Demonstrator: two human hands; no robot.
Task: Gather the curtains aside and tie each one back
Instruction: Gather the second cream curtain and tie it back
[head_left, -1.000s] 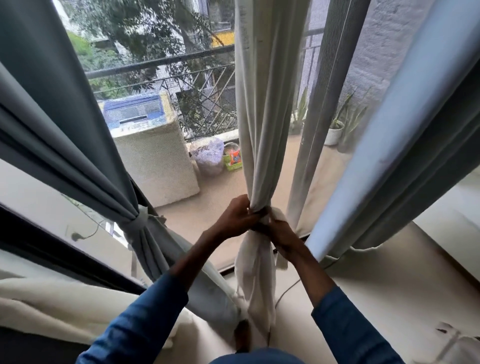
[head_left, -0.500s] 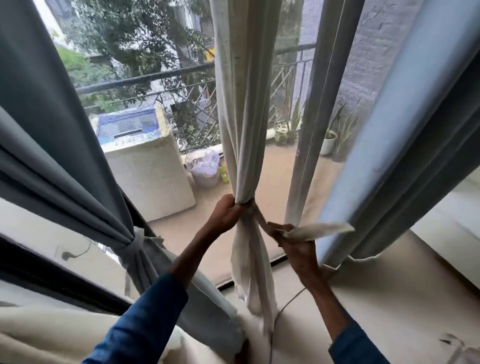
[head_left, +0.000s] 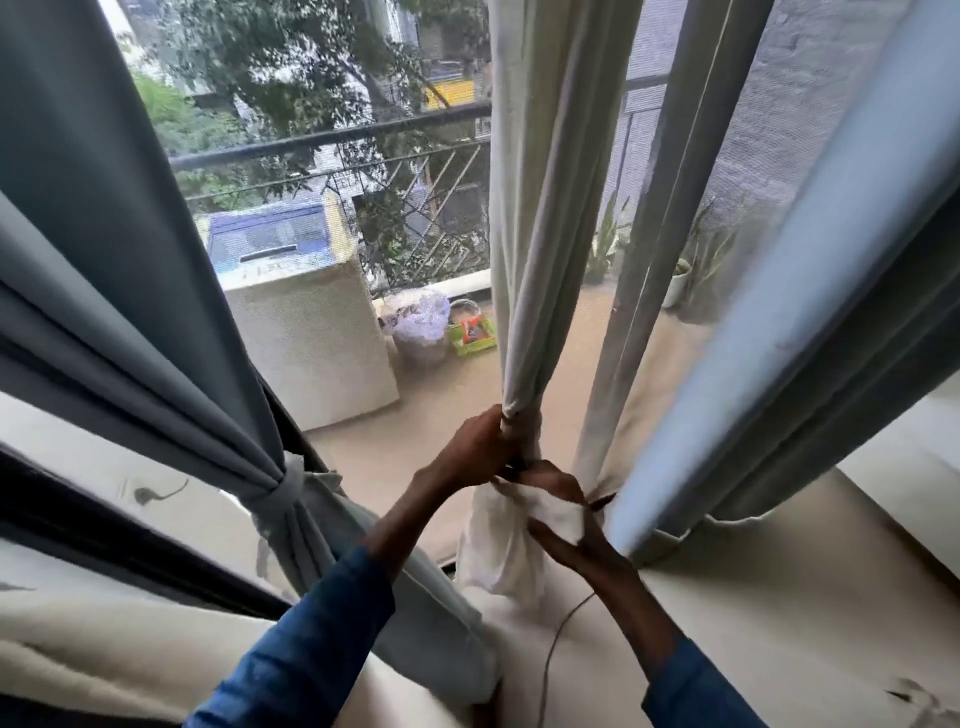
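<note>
The curtain (head_left: 540, 260) hangs vertical — left hand (head_left: 467, 452) clenched round its gathered waist, right hand (head_left: 584, 545) just below, pinching the tie (head_left: 557, 512) on its right side.

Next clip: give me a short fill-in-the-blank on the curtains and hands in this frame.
1. The left hand grips the cream curtain, the ____ of three.
2. The grey curtain at far left is already ____ back.
3. The right hand holds a white strip ____ the left hand.

Missing words: middle; tied; below.
</note>
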